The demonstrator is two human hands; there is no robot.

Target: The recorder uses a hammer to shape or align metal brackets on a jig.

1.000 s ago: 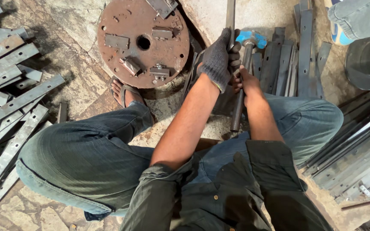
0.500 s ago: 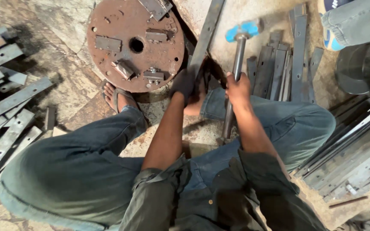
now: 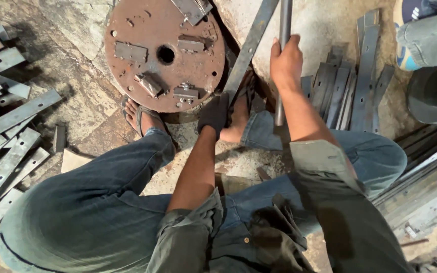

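My left hand (image 3: 214, 112), in a dark glove, grips the lower end of a long flat steel bar (image 3: 251, 43) that slants up to the right past a rusty round steel plate (image 3: 163, 50). My bare right hand (image 3: 285, 61) is closed around the grey handle of a hammer (image 3: 282, 76), raised upright; its head is out of view above the frame. Both my knees, in blue jeans, spread wide below. My sandalled feet (image 3: 140, 115) rest on the stone floor beside the round plate.
Flat steel strips (image 3: 6, 131) lie scattered at the left. More cut strips (image 3: 347, 86) are stacked at the right, with long bars (image 3: 421, 167) further right. Another person's leg and shoe (image 3: 421, 35) are at the top right.
My right hand has lifted the hammer, so its blue head has left the frame. My gloved left hand slid down the flat bar to its lower end, near the round plate.
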